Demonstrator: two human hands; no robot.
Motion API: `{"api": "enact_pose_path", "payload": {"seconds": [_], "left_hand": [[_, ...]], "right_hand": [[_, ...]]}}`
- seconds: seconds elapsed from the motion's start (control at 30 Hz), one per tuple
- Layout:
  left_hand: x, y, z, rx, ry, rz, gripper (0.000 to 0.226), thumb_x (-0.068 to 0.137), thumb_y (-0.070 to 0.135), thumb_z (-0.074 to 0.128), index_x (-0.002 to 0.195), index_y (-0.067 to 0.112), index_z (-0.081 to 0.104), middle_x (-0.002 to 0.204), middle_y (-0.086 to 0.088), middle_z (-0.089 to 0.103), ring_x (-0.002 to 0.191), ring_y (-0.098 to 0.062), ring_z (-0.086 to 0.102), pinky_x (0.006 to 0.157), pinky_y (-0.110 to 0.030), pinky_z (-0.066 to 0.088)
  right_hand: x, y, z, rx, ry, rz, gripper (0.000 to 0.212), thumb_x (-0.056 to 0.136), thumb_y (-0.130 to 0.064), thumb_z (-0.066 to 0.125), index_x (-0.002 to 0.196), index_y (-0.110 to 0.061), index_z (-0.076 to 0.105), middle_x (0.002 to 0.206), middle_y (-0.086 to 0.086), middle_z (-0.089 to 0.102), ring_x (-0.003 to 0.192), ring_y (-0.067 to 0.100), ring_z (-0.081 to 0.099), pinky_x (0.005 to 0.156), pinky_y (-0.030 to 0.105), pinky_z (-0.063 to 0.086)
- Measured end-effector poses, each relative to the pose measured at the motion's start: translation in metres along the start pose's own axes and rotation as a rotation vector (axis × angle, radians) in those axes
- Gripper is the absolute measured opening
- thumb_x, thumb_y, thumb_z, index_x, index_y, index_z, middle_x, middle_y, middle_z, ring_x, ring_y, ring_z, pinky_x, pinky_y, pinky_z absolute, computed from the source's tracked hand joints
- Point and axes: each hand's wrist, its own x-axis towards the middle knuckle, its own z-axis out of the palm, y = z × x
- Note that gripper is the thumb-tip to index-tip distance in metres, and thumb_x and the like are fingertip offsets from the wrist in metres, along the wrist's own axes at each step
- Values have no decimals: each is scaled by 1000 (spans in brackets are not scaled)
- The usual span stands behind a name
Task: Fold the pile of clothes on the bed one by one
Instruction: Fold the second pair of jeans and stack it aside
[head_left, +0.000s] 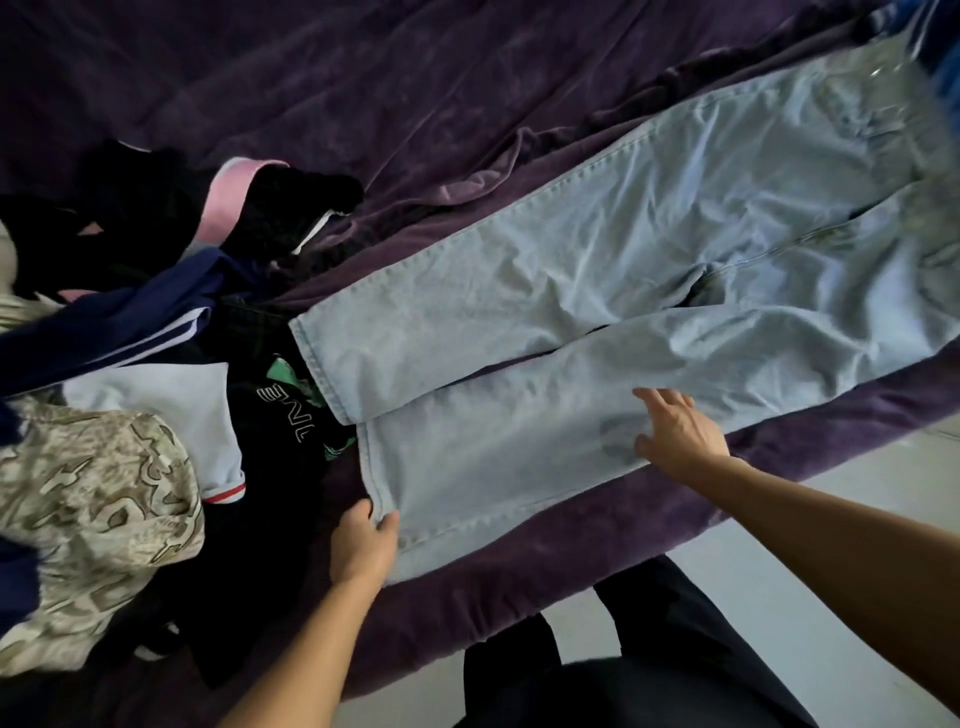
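A pair of light blue jeans (597, 291) lies spread flat across the purple bed cover (363, 104), waist at the upper right, both legs running down to the left. My left hand (363, 540) pinches the hem of the nearer leg. My right hand (675, 434) rests flat with fingers spread on that same leg, further up. The pile of unfolded clothes (130, 364) lies at the left, touching the jeans' hems.
The pile holds a camouflage-patterned garment (93, 509), a light blue shirt with a red-striped cuff (171, 410), a black printed top (280, 415), a navy striped piece (119, 322) and black and pink items (223, 202). The bed's edge and pale floor (831, 493) lie at the lower right.
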Motion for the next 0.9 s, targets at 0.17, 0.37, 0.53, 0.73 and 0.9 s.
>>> {"api": "enact_pose_path", "payload": {"seconds": [0.17,0.37,0.53,0.73,0.9], "left_hand": [[-29,7,1,220,83,-166,28,84,20,63,111,16,53,114,-14,61,105,-34,59,73,-39,46],[-52,95,52,297,134,130,25,84,13,57,108,18,60,116,-10,61,105,-31,58,83,-37,49],[-111,198,169,330,14,372,16,84,18,59,97,22,68,103,-5,69,99,-28,63,77,-32,48],[-160,280,300,518,12,618,29,86,18,57,114,19,58,113,-5,54,106,-26,53,85,-35,42],[-147,299,351,707,95,571,42,83,13,57,123,19,46,123,-7,45,113,-26,44,90,-34,41]], "right_hand": [[-11,28,-12,-26,-34,-26,57,86,-27,60,140,-27,41,139,5,45,125,27,43,88,37,44],[2,123,-41,47,46,16,45,88,-28,60,132,-22,52,134,7,50,122,28,46,91,40,45],[30,254,-83,263,213,231,40,86,-28,62,125,-19,59,128,14,55,117,33,53,93,39,45],[71,392,-131,654,323,477,32,83,-32,66,103,-7,68,97,13,68,93,31,64,78,32,45],[121,422,-133,1191,289,647,23,75,-25,75,75,-10,58,66,4,53,54,16,52,44,25,48]]}}
